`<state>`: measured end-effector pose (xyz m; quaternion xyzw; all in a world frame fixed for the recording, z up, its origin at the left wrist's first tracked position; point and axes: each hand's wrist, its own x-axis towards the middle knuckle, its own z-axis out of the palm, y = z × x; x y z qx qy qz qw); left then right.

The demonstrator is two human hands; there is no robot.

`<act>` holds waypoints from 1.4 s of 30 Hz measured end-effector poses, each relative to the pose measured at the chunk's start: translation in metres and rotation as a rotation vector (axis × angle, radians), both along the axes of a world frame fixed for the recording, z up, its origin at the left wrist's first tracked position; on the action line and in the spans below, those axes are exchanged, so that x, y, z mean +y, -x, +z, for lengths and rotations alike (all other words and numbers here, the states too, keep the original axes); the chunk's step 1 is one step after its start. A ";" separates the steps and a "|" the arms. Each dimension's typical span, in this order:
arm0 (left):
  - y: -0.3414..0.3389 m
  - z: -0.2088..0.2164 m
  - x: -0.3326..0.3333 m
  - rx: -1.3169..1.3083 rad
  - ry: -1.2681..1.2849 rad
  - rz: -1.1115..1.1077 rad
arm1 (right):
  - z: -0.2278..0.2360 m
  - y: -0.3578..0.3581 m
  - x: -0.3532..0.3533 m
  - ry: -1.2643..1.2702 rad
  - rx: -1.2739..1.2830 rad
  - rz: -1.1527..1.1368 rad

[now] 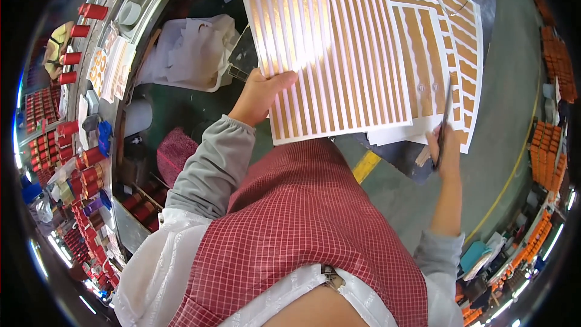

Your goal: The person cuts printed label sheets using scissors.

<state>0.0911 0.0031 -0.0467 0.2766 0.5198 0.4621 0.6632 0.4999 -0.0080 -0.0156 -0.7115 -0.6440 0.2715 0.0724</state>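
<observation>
My left hand (257,97) grips the lower left edge of a white sheet with narrow gold stripes (369,54), thumb on top and fingers underneath. The sheet is raised and tilted, with a bright glare across its left part. In my right hand (446,148) is a pair of scissors (448,104), its dark blades pointing away from me. The blades lie in front of more white sheets with wavy gold bands (422,48), fanned out beneath and to the right of the striped one. Whether the blades touch any sheet, I cannot tell.
A dark tabletop (402,163) lies under the sheets. To the left stands a white bin (206,86) of crumpled paper, near a maroon cloth-covered object (175,152). Racks of red thread spools (94,11) line the far left; orange spools (546,151) fill shelves at right.
</observation>
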 end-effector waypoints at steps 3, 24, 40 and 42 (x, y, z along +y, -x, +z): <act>-0.001 0.005 0.006 -0.029 -0.052 0.060 | 0.022 0.042 -0.057 0.370 0.779 -0.581; -0.013 0.019 -0.012 -0.050 -0.153 0.053 | -0.001 0.128 -0.088 0.413 0.835 0.099; -0.013 0.014 -0.023 -0.055 -0.160 0.069 | 0.007 0.133 -0.089 0.414 0.746 0.084; -0.010 0.011 -0.024 -0.040 -0.162 0.042 | 0.007 0.134 -0.090 0.427 0.712 0.069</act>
